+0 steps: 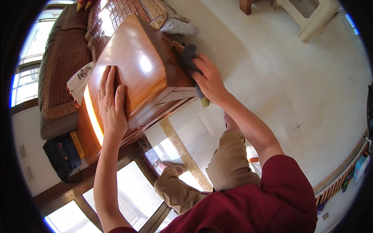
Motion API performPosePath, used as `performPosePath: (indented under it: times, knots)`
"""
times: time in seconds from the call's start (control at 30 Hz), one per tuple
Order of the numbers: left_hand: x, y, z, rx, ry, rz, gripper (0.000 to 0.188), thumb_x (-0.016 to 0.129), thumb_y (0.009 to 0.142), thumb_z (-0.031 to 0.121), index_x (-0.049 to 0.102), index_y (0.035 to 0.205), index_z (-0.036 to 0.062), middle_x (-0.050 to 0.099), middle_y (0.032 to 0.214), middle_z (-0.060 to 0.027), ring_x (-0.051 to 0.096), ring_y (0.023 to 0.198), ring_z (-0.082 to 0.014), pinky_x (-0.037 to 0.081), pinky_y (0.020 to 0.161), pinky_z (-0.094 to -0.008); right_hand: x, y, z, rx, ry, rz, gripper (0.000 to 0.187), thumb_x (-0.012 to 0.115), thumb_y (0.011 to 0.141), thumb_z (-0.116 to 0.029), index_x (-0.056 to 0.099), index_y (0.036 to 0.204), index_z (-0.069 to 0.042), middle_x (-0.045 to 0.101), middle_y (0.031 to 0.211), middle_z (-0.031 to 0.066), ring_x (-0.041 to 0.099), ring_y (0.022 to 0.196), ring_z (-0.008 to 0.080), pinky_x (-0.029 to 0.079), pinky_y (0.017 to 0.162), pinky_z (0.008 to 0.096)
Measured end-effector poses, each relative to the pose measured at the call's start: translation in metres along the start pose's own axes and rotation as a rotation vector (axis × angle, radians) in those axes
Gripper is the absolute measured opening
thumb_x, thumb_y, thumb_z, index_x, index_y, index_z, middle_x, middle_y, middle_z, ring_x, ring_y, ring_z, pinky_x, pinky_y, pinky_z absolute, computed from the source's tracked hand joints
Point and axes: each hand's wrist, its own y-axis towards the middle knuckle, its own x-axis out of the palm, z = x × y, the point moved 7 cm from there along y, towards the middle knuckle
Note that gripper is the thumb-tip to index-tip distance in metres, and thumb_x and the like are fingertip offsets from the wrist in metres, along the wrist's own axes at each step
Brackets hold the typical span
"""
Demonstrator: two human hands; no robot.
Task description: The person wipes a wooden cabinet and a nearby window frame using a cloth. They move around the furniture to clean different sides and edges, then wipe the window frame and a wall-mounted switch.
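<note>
Two hands on this rn: L hand (112, 101) flat on top of the wooden cabinet (142, 79), gripping nothing; R hand (210, 80) has a dark cloth (189, 58) bunched at the cabinet's side. Cabinet's next to the sofa (62, 87). Prob the wiping step imo; next stroke calls for steady pressure w/ cloth against wood.

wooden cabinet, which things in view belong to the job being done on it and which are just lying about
Job in hand:
dark cloth, in the right hand
wooden cabinet, under the left hand

Lying or standing about:
white bag
black bag-like item
pale stool
</note>
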Motion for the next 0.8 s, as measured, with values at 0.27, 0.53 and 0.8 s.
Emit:
performPosePath:
  times: [0.27, 0.53, 0.8]
  knots:
    - [0.000, 0.005, 0.003, 0.052, -0.035, 0.019, 0.059, 0.037, 0.110, 0.041, 0.044, 0.158, 0.0082, 0.040, 0.164, -0.0161, 0.039, 0.150, -0.0364, 0.029, 0.122, -0.0461, -0.015, -0.049, 0.088, 0.181, -0.366, -0.038, 0.017, 0.062, 0.086, -0.009, 0.061, 0.102, -0.002, 0.055, 0.103, 0.0162, 0.058, 0.094, 0.0410, 0.047, 0.078, 0.0486]
    - [-0.001, -0.003, -0.001, 0.022, -0.006, 0.021, 0.060, 0.037, 0.109, 0.043, 0.045, 0.158, 0.0079, 0.041, 0.163, -0.0163, 0.041, 0.149, -0.0369, 0.029, 0.122, -0.0465, 0.004, 0.043, -0.038, -0.148, -0.383, -0.061, 0.009, 0.066, 0.084, -0.010, 0.066, 0.089, -0.002, 0.062, 0.097, 0.0162, 0.064, 0.095, 0.0417, 0.052, 0.081, 0.0523]
    - [-0.002, 0.005, 0.006, 0.008, -0.047, 0.020, 0.059, 0.040, 0.107, 0.040, 0.047, 0.157, 0.0074, 0.041, 0.163, -0.0168, 0.040, 0.149, -0.0368, 0.029, 0.122, -0.0463, 0.044, 0.195, -0.005, 0.009, -0.206, -0.017, 0.026, 0.070, 0.086, -0.022, 0.074, 0.100, 0.000, 0.073, 0.101, 0.0245, 0.069, 0.097, 0.0427, 0.055, 0.084, 0.0503]
